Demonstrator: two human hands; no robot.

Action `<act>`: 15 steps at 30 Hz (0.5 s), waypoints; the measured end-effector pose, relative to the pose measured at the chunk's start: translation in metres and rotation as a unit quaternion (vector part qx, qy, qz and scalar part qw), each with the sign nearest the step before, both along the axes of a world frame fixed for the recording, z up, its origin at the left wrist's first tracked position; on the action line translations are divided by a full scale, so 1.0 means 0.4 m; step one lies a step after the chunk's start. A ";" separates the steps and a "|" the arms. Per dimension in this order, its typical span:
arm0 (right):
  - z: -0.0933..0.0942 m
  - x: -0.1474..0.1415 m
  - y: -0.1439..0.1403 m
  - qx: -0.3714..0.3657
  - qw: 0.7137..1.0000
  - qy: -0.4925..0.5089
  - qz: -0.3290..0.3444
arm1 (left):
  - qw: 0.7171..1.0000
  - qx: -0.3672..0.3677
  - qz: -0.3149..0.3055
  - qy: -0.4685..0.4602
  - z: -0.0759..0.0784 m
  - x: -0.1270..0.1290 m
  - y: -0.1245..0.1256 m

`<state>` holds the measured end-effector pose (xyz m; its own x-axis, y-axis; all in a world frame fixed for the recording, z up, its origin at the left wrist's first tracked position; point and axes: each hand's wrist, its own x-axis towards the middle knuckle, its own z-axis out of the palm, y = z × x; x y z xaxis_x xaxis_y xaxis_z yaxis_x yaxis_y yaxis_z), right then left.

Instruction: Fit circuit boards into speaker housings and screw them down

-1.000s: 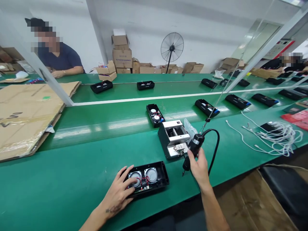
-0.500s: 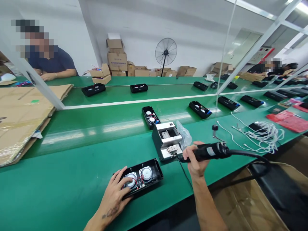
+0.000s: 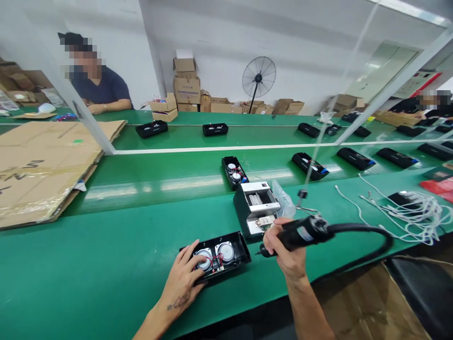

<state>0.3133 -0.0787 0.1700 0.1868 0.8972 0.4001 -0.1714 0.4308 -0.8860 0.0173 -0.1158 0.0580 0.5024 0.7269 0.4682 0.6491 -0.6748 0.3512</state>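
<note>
My right hand [image 3: 286, 248] is wrapped around a black electric screwdriver [image 3: 306, 232]. The bit points left, toward the near speaker housing [image 3: 244, 252], with a gap between them. That housing is a black open shell holding two round silver speakers [image 3: 225, 253] with red and black wires. Over its left end lies my left hand [image 3: 184, 271], fingers across the left speaker and thumb at the near side. Just behind the screwdriver stands a screw feeder [image 3: 253, 208], a black and silver box.
A second open housing [image 3: 234, 172] lies behind the feeder. Flattened cardboard [image 3: 53, 165] covers the left side. White cables [image 3: 417, 212] are heaped at right, near a plastic bag [image 3: 283, 200]. More black housings [image 3: 309, 166] line the green conveyor. A person [image 3: 101, 89] sits across.
My right hand has drawn the screwdriver away from the feeder's front, leftward toward the housing, and its bit now shows. My left hand stays on the housing. The whole view has shifted.
</note>
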 end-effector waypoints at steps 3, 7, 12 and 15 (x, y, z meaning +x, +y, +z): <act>0.035 -0.040 -0.029 0.048 0.997 0.045 0.038 | 1.000 -0.005 0.005 -0.019 0.001 0.005 0.000; 0.057 -0.091 -0.042 0.071 0.992 0.073 0.074 | 1.000 -0.016 0.000 -0.010 0.001 0.007 0.000; 0.027 -0.166 -0.067 0.060 0.982 0.093 0.153 | 1.000 -0.021 -0.006 0.004 0.000 0.008 -0.003; -0.007 -0.213 -0.084 0.043 0.977 0.087 0.191 | 1.000 -0.021 -0.005 0.009 -0.002 0.009 -0.004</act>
<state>0.2281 -0.1121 0.1671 -0.0829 0.8796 0.4685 -0.4786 0.3772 -0.7929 0.0208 -0.1175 0.0572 0.5179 0.7402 0.4287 0.6482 -0.6667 0.3680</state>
